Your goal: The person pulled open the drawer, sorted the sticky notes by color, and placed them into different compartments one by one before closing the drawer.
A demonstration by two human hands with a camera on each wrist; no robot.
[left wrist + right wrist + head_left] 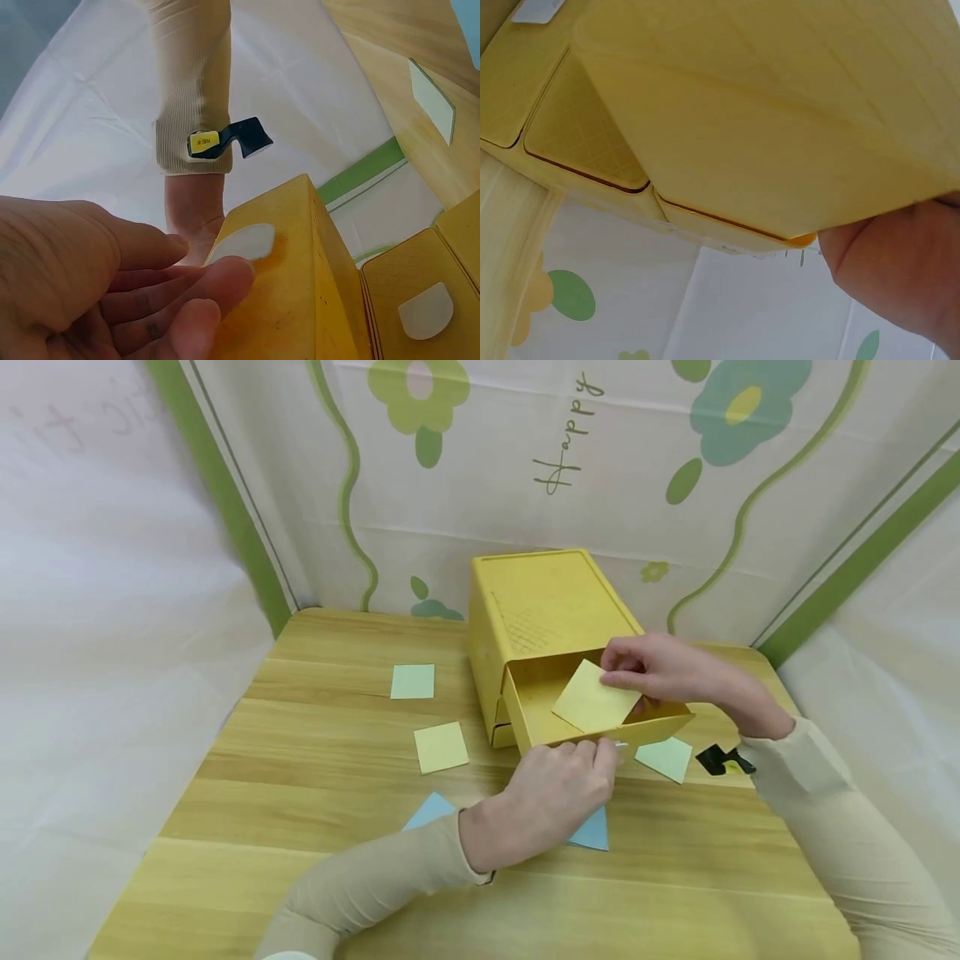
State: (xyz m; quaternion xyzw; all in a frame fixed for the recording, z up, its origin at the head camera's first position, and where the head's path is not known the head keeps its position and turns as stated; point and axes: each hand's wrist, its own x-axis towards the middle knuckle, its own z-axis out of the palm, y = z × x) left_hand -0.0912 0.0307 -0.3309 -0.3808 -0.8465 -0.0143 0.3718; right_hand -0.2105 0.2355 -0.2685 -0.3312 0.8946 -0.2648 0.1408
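My right hand pinches a yellow sticky note by its edge, above the pulled-out drawer of a small yellow drawer box. In the right wrist view the note fills much of the picture, with part of the right hand at its lower edge. At the drawer's front, my left hand grips the white tab handle. The left wrist view has its thumb and fingertips right at this handle. Inside the drawer, bare yellow bottom shows left of the note.
A pale green note and a yellow note lie left of the box. Blue paper shows beside the left forearm, and more blue paper below that hand. Another green note lies under the drawer's right side. A patterned curtain hangs behind.
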